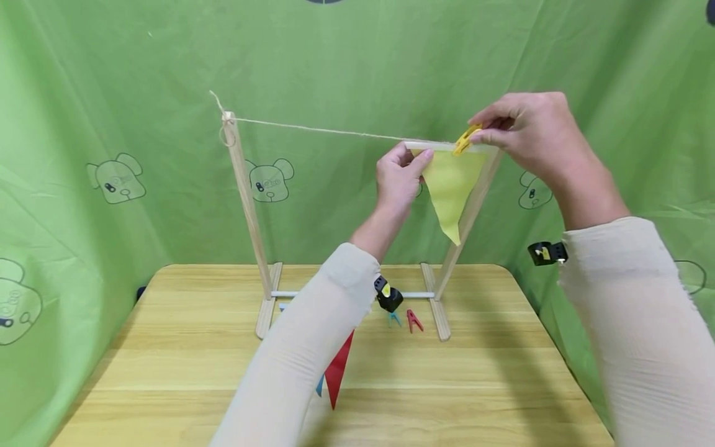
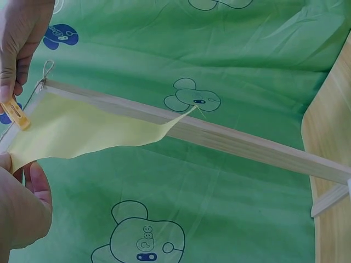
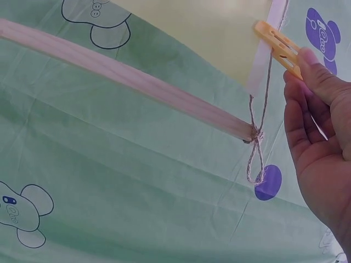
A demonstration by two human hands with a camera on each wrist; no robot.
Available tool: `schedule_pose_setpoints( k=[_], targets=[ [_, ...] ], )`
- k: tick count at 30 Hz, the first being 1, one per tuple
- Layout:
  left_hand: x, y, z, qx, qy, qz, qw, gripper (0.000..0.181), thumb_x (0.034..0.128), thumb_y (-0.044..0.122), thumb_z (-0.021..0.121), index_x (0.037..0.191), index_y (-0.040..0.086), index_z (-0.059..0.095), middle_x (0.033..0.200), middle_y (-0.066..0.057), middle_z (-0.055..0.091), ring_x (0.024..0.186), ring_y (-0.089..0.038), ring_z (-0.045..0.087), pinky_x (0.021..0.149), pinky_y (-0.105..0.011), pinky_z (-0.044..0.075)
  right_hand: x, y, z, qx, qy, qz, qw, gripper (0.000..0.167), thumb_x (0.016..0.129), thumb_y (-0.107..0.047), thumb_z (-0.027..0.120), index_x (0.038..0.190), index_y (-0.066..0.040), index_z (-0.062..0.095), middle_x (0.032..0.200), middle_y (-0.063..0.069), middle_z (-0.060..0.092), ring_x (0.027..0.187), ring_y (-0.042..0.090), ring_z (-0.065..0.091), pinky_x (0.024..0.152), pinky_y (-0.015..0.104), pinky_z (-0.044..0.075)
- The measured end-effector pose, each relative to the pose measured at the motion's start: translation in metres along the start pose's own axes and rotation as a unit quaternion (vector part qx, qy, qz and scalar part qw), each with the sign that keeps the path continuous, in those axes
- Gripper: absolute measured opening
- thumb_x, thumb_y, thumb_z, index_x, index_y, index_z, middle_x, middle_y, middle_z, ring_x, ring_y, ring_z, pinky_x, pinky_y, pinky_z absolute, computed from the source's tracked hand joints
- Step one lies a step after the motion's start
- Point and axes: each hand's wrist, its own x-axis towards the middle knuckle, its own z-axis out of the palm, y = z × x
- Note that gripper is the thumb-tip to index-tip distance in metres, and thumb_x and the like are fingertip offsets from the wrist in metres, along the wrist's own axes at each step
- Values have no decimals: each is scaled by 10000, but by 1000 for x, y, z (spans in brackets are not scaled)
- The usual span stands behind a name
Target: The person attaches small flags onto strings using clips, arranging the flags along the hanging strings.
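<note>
A yellow triangular pennant [image 1: 451, 186] with a white top strip hangs at the string [image 1: 313, 128], close to the right post [image 1: 475, 198] of a wooden frame. My left hand [image 1: 398, 177] pinches its upper left corner between thumb and fingers. My right hand [image 1: 530, 127] pinches a yellow clothespin [image 1: 465, 140], whose tip lies over the pennant's top strip. In the right wrist view, the clothespin [image 3: 278, 48] crosses the strip's edge beside the string, and a knot with a loop [image 3: 256, 143] sits at the post's end.
The frame's left post [image 1: 248, 211] carries the string's other knotted end. On the wooden table [image 1: 475, 385] lie a red clothespin [image 1: 414, 320], a blue clothespin [image 1: 394, 318] and a red pennant [image 1: 338, 371] over a blue one, partly hidden by the left sleeve. Green printed cloth surrounds the table.
</note>
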Motion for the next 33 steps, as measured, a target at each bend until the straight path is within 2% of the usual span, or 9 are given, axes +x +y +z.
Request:
schedule_pose_setpoints(
  k=[9,18,25,28,33],
  targets=[
    [0,-2,3,86,48,-40,9999,135,952,53,728,1057,-32,719,772,36,615,616,-56,520,534,-163,455,0,2,1,-86,-28,-135,9999,231,910,-162,790,1110,-47,785,1033,135,775,751,-122,545,670,-4,436],
    [0,-7,9,-7,190,174,9997,146,942,15,725,1053,-79,715,764,28,615,614,-66,524,523,-162,450,0,7,1,-229,-144,-145,9995,265,912,-161,791,1151,-47,771,1042,143,764,766,-120,524,678,-2,423],
    [1,-9,10,-79,137,59,9999,137,953,33,718,1063,-49,714,796,32,628,641,-42,556,545,-154,471,2,8,2,-311,-373,-86,9988,341,920,-184,790,1228,-48,739,1071,152,742,793,-81,514,688,19,414],
    [1,-8,10,-114,136,36,9998,143,954,36,718,1070,-48,714,801,31,629,646,-39,560,549,-154,473,3,8,2,-392,-417,-101,9983,356,936,-185,777,1256,-39,725,1089,158,735,832,-23,540,701,23,405],
    [1,-8,10,-61,161,78,9998,134,952,47,726,1054,-40,719,796,17,628,637,-44,546,540,-155,463,4,7,0,-442,-514,-86,9977,361,971,-180,738,1295,-26,699,1129,177,717,931,158,612,721,33,391]
  ],
)
